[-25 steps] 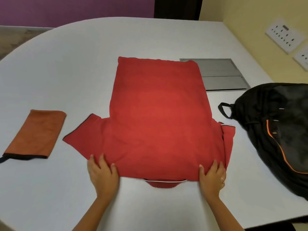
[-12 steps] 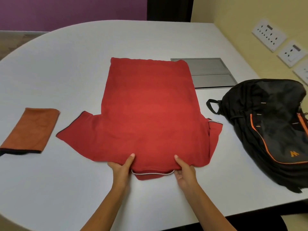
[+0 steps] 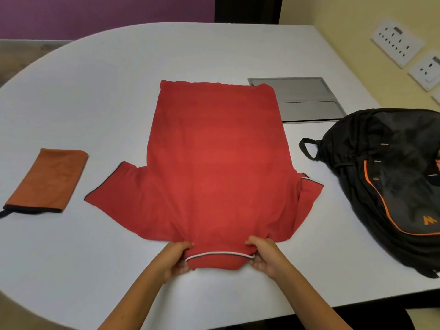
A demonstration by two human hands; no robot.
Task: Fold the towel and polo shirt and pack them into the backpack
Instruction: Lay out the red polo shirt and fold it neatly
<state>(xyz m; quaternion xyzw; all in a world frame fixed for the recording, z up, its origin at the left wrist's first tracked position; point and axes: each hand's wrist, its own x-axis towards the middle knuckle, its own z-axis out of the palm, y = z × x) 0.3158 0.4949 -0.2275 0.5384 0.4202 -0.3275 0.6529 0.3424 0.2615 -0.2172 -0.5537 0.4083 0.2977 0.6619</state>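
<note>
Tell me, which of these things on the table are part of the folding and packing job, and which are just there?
Part of the job:
red polo shirt, spread flat, both hands gripping its collar end
left hand and right hand
orange towel, already folded, on the left
black backpack, on the right

Just there:
grey panel set into the table
wall sockets

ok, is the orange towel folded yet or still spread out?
Folded: the orange towel lies as a compact rectangle left of the red polo shirt, which is spread flat.

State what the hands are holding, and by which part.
Both the left hand and right hand grip the red polo shirt at its collar, one at each end.
</note>
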